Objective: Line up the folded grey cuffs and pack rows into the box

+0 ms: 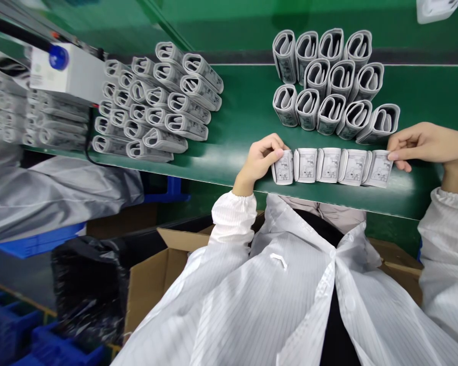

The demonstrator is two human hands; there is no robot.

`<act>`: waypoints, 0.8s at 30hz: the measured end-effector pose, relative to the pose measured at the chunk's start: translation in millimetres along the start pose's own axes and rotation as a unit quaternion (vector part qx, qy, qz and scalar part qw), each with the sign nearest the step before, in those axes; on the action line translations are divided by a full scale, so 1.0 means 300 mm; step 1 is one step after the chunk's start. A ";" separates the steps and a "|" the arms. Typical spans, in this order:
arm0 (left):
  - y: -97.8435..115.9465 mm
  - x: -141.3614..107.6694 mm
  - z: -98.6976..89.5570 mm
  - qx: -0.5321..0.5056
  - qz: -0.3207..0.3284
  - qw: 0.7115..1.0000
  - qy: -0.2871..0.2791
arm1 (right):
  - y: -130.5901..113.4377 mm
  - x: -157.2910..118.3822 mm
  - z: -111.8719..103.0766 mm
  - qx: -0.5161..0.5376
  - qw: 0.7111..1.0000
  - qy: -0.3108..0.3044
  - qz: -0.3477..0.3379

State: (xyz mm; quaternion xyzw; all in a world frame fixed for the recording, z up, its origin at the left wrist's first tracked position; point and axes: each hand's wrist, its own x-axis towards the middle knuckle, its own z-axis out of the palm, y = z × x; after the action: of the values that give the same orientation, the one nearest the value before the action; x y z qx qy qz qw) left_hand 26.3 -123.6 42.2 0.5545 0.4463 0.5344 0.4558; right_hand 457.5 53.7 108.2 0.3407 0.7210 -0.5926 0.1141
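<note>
Along the front edge of the green bench lies a row of several rolled grey cuffs [330, 165], each with a printed line drawing facing up. My left hand [262, 158] grips the leftmost rolled cuff [283, 169] between thumb and curled fingers. At the other end, my right hand [423, 147] pinches the edge of the rightmost rolled cuff [379, 170]. Just beyond the row stand more rolled cuffs [330, 113], grouped in rows with their coiled ends showing.
To the left, a larger stack of rolled cuffs [148, 107] sits on the bench [244, 117] beside a white box [66, 71] with a blue knob-like part. A co-worker's grey sleeve [61, 193] is at far left. Below are an open carton [148, 284] and a black plastic bag [87, 284].
</note>
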 end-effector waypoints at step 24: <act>0.016 0.002 0.010 -0.005 -0.005 1.000 -0.002 | 0.013 0.006 0.000 -0.011 1.000 0.005 -0.028</act>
State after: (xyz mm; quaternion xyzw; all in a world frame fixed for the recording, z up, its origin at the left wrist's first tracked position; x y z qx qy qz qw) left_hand 29.3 -123.8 46.8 0.5514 0.4453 0.5333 0.4618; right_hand 458.5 54.5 104.0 0.3223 0.7373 -0.5855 0.0978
